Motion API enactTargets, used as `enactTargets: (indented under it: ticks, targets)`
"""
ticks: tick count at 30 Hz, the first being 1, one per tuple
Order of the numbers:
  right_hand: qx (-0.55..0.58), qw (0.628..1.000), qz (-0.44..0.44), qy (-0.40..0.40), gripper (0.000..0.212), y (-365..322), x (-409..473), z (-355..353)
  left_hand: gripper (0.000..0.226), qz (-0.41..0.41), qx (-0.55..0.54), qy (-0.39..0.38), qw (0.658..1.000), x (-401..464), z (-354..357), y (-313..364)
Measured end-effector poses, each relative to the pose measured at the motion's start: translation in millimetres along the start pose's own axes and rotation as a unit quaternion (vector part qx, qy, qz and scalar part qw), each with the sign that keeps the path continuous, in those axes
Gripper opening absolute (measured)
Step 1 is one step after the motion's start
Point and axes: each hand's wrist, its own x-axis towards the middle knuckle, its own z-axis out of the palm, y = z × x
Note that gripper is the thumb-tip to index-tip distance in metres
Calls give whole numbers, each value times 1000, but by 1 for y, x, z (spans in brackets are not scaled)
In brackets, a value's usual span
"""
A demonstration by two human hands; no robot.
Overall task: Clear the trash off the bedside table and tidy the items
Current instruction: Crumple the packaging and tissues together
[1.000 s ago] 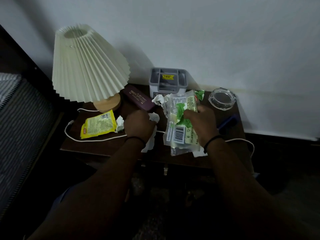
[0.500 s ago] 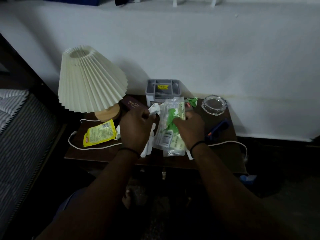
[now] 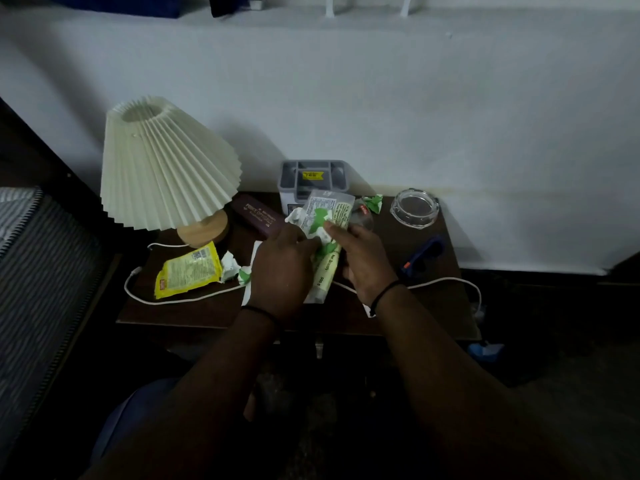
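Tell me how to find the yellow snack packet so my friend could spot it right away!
Find the big pleated lamp on the left of the dark bedside table. Just in front of its wooden base lies the yellow packet, flat on the table with a white cable curving around it. It is the only bright yellow wrapper; the others are green and white.

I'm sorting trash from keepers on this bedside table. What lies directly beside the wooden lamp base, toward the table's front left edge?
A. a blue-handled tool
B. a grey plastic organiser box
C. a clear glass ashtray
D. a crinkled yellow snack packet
D: the crinkled yellow snack packet lies flat just in front of the wooden lamp base, over the white cable, untouched by either hand.
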Motion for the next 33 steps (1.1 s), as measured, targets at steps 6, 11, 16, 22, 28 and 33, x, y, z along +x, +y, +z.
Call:
enactTargets:
  ticks: [6,11,16,22,28,33]
  targets:
    - [-25,998,-13,61,27,-14,-6,-7,30,-22,-93,81,992,1,-5,3]
    - [-30,995,-38,84,36,-48,-20,-42,20,-34,-162,118,979,6,-6,25]
    - [-82,982,-93,144,27,-96,-54,-114,11,-3,-259,69,963,17,3,100]
    - [-94,946,-117,289,33,-109,-92,-234,14,17,-317,-5,948,24,23,194]
    - [-160,893,-98,408,33,-75,-87,-340,11,40,-326,-98,939,37,67,250]
    - [-104,894,-35,433,34,-10,-42,-388,9,51,-299,-96,948,54,104,258]
